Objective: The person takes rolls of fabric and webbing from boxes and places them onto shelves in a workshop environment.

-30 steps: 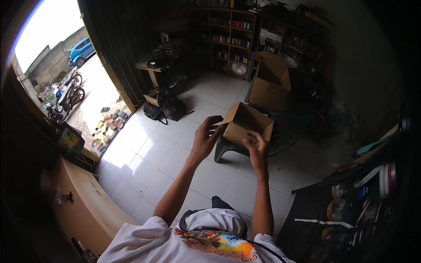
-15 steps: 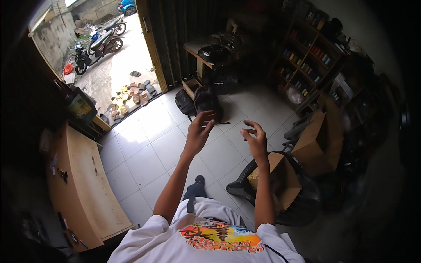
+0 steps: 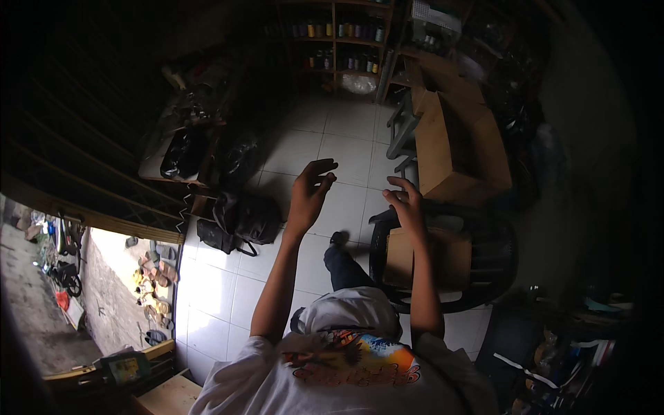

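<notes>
Cardboard, brown: small box point(image 3: 427, 257) lying flat on the seat of a black plastic chair point(image 3: 492, 257), below and just right of the raised hands. Long axis runs roughly left to right across the seat; top face plain, and whether its flaps are closed cannot be told.
Right hand point(image 3: 408, 206): released, fingers spread, hovering over the box's upper left corner, not touching. Nearer of the two.
Left hand point(image 3: 310, 192): released, fingers loosely curled, held over bare white floor tiles point(image 3: 346, 149), well apart from the box.
Beyond the chair: larger open cardboard box point(image 3: 453, 149), tilted. Black bags point(image 3: 242, 220) on the floor to the left. Shelves of bottles point(image 3: 339, 41) along the far wall.
</notes>
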`<state>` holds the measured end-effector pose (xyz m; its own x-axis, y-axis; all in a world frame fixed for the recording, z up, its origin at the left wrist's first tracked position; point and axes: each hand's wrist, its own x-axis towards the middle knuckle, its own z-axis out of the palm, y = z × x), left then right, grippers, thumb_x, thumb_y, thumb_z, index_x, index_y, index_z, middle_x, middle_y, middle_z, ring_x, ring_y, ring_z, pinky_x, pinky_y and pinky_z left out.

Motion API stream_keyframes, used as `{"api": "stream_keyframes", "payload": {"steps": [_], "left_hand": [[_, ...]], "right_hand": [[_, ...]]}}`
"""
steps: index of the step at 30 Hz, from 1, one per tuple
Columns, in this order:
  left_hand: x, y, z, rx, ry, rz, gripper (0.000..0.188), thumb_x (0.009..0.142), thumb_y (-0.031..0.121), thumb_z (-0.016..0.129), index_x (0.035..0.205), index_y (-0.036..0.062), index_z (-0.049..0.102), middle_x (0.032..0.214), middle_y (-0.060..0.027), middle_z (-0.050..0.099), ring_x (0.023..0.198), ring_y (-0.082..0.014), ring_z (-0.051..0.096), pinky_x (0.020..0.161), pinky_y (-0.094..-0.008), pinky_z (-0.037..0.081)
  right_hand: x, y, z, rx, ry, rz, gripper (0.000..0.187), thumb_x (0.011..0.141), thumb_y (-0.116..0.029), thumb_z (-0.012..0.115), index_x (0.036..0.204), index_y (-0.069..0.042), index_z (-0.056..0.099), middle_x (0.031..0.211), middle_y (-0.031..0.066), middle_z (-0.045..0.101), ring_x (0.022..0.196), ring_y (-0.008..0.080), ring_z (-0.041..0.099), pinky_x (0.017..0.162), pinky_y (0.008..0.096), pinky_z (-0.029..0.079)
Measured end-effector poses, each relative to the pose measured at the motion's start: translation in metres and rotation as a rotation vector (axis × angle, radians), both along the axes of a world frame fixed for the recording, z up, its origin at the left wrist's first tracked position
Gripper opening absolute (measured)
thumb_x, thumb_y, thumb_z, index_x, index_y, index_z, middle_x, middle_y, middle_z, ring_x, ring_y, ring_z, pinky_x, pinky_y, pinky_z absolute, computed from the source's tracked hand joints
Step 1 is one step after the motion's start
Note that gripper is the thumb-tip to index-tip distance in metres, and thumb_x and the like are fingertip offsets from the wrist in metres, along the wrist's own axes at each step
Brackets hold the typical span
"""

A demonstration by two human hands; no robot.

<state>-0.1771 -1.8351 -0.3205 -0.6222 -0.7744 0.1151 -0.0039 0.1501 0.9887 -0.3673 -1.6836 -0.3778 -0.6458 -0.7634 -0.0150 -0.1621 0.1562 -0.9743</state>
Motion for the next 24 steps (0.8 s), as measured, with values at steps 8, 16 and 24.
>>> {"api": "stream_keyframes", "payload": {"steps": [8,16,24], "left_hand": [[-0.144,-0.165,-0.025,0.010,-0.063,-0.232,0.032,0.096,0.009,0.058,0.125,-0.0016,0.056,0.119,-0.0127,0.066,0.096,-0.0208,0.066,0.083,-0.0319,0.052],[-0.227,-0.335,-0.088,0.191,-0.225,-0.375,0.038,0.093,0.001,0.060,0.130,-0.0008,0.050,0.120,-0.0135,0.066,0.098,-0.0194,0.065,0.086,-0.0313,0.052],[-0.425,-0.486,-0.088,0.193,-0.174,-0.495,0.036,0.091,0.005,0.063,0.126,0.0002,0.054,0.115,-0.0112,0.067,0.093,-0.0179,0.065,0.081,-0.0309,0.051]], "right_hand": [[-0.132,-0.109,-0.022,0.072,-0.050,-0.212,0.041,0.086,-0.023,0.069,0.120,-0.003,0.060,0.121,0.0120,0.061,0.094,0.0216,0.065,0.066,0.0302,0.053],[-0.235,-0.274,-0.023,0.126,-0.050,-0.123,0.043,0.086,-0.021,0.070,0.122,-0.001,0.058,0.120,0.0139,0.062,0.094,0.0209,0.066,0.080,0.0330,0.052],[-0.366,-0.379,-0.033,0.238,-0.145,-0.306,0.047,0.087,-0.023,0.071,0.125,-0.002,0.056,0.125,0.0128,0.059,0.101,0.0244,0.064,0.086,0.0359,0.052]]}}
